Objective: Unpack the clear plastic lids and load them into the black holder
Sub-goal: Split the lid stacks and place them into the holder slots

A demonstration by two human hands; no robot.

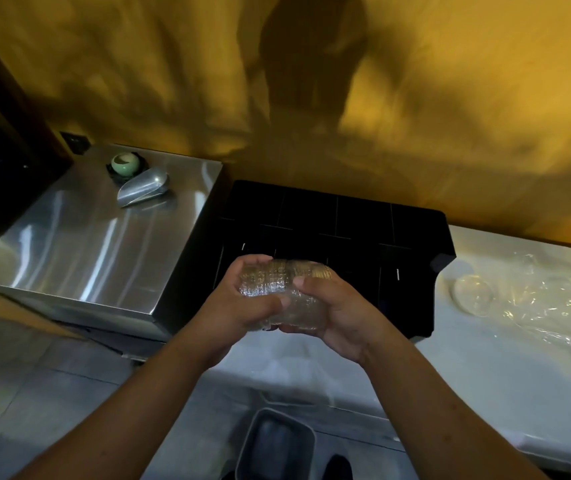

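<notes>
A stack of clear plastic lids (282, 284) lies sideways between both hands, held in front of the black holder (339, 220). My left hand (242, 299) grips the stack's left end, fingers curled over the top and thumb across the front. My right hand (336, 303) grips the right end, thumb on top. The black holder stands on the counter against the yellow wall, divided into several compartments that look dark inside. Whether a wrapper still covers the stack I cannot tell.
A steel box (87, 237) stands left of the holder, with a metal scoop (142, 192) and a green round object (125, 163) on top. On the white counter (485, 375) to the right lie crumpled clear wrap (550, 306) and a loose clear lid (472, 294). A grey bin (273, 445) sits below.
</notes>
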